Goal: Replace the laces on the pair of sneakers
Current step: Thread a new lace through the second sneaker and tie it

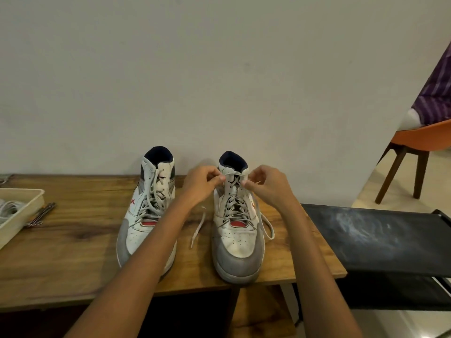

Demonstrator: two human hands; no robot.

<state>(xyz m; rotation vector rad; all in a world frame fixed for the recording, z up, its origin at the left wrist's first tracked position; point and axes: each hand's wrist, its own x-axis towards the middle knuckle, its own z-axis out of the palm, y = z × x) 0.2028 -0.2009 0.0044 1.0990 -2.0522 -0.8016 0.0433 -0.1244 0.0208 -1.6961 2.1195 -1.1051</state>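
At the far left of the frame a cream tray (pixel 29 201) is cut off by the edge; pale cords lie in it, perhaps the spare laces, but I cannot say for sure, and a small metal tool (pixel 41 214) just beside it is too blurred to name. On the wooden table (pixel 80 252), left of centre, stands the left sneaker (pixel 144 215), laced up to the collar; a forearm crosses its toe and hides a part of it. Right of centre stands the right sneaker (pixel 238 230), where both hands work at the top eyelets. The left hand (pixel 200 184) pinches the lace (pixel 233 173) at one side of the collar, and the right hand (pixel 266 185) pinches it at the other side, fingers curled close. The free ends of the lace hang loose to the table on both sides of the shoe. I judge the lace soft, light and limp, so it is best held near the stiff tip and pulled gently, while the shoe is heavy and stiff enough to stay upright. The knuckles hide the eyelets, so how the lace passes there is not visible. At the right a dark shelf (pixel 375 237) and an orange chair (pixel 419 140) are cut off.
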